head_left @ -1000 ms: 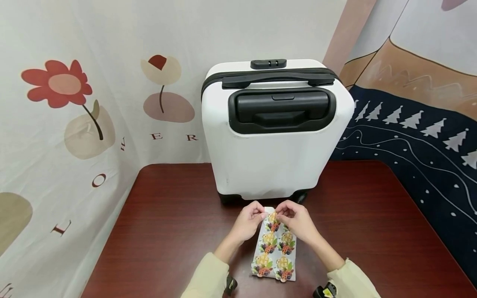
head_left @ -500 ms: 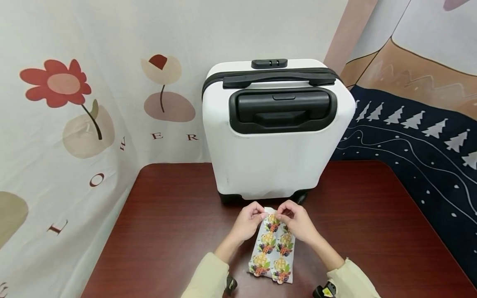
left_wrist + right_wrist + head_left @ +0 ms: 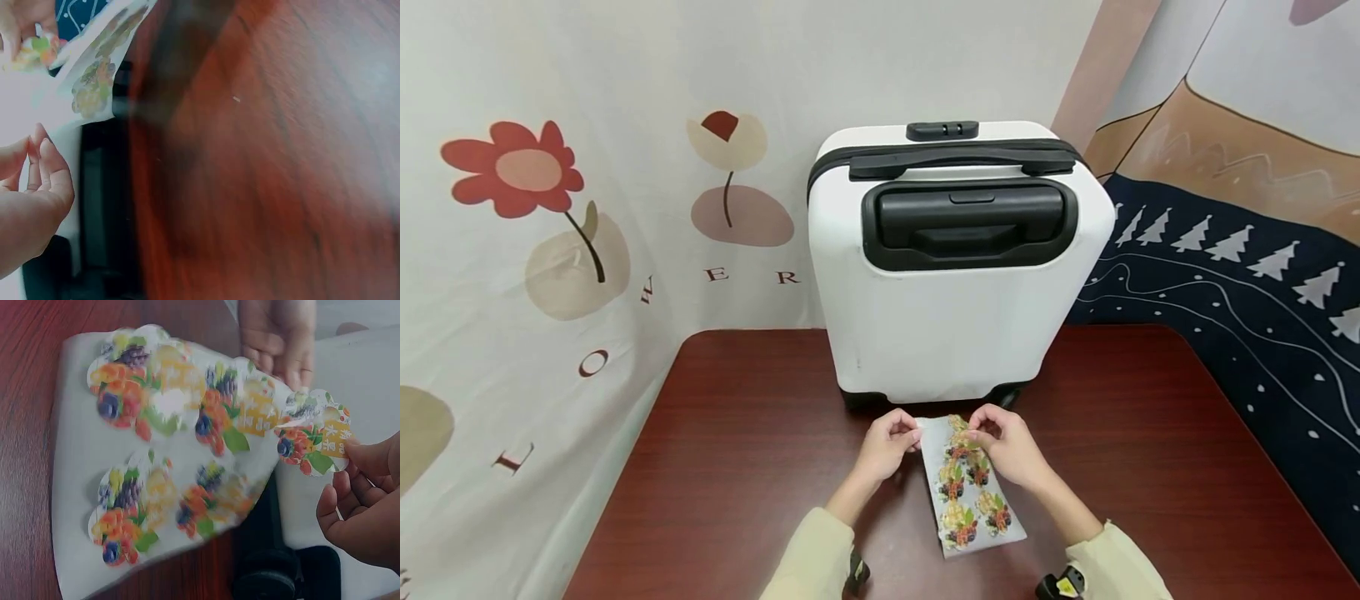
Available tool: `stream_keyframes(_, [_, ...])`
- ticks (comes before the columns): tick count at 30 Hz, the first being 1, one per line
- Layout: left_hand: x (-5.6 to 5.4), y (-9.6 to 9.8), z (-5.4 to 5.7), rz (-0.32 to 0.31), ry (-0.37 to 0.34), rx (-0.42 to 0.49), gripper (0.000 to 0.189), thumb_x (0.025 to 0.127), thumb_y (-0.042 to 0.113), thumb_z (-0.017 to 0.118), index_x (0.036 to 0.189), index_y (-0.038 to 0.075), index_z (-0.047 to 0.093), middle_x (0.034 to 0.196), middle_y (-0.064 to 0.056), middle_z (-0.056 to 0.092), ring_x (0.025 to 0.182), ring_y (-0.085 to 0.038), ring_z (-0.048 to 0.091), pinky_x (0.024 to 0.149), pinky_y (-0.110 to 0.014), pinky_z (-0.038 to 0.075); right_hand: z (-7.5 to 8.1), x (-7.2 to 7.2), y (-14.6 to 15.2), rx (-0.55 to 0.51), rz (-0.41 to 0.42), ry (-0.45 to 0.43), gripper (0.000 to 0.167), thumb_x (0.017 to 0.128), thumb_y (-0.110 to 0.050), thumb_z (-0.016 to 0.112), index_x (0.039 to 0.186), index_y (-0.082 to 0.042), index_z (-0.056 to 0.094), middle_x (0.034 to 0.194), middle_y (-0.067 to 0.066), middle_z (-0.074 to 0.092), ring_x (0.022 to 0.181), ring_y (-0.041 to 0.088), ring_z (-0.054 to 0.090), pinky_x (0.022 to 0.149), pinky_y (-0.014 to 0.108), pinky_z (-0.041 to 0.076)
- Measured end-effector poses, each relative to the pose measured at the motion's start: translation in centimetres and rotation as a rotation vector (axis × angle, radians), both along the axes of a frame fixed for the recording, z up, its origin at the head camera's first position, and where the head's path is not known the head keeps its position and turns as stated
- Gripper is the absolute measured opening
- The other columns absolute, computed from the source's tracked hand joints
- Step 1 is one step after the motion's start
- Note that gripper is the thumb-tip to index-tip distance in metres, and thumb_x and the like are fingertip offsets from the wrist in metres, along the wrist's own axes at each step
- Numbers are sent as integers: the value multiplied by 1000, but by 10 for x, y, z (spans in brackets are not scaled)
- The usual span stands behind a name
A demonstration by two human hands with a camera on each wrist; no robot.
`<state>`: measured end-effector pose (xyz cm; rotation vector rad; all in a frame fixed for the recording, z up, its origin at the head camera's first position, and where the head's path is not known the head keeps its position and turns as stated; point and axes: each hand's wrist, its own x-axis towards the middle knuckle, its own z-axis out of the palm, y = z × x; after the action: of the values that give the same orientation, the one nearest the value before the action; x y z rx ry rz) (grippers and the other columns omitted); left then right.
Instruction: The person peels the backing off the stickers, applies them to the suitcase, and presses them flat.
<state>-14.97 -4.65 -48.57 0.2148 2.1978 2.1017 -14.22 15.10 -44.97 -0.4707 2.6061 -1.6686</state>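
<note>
Before the white suitcase (image 3: 955, 325), pinching with closed fingertips the sticker sheet (image 3: 972, 496) by a corner in the left hand (image 3: 886, 446) and one sticker (image 3: 315, 434) by its edge in the right hand (image 3: 1009, 446), drawn wider apart than a second ago, apparently peeling that sticker loose.

The sheet (image 3: 74, 453) is smooth paper, its fruit stickers (image 3: 127, 515) glossy. The counter (image 3: 737, 433) is dark polished wood; near its far edge, the suitcase (image 3: 936, 325) is smooth plastic, its handle (image 3: 972, 218) matt. The backdrop (image 3: 643, 142) is creased cloth.
</note>
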Motion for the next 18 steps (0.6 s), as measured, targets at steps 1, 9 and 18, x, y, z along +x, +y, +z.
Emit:
stream_keyframes(1, [-1,-2,-4,10,-7,0,5,82,-11,57,81,-14,53,72,-21,59,65,-26,59,62,-42,52,-1,0,1,6,-3,4,14,82,6,62,75,-4,54,67,5,52,56,11,46,49,23,39])
stream_keyframes(9, [6,-10,-3,57,-40,-12,5,80,-16,55,80,-18,51,69,-26,57,63,-30,59,59,-40,52,-4,-2,7,13,-12,23,15,81,6,62,74,-4,54,68,3,52,57,11,47,49,23,40])
stream_keyframes(18, [13,-8,11,68,-51,-44,5,81,-15,54,81,-19,51,69,-26,57,66,-37,59,63,-49,50,-6,-1,4,-2,17,11,14,81,7,61,75,-4,55,69,4,53,58,8,46,51,23,40])
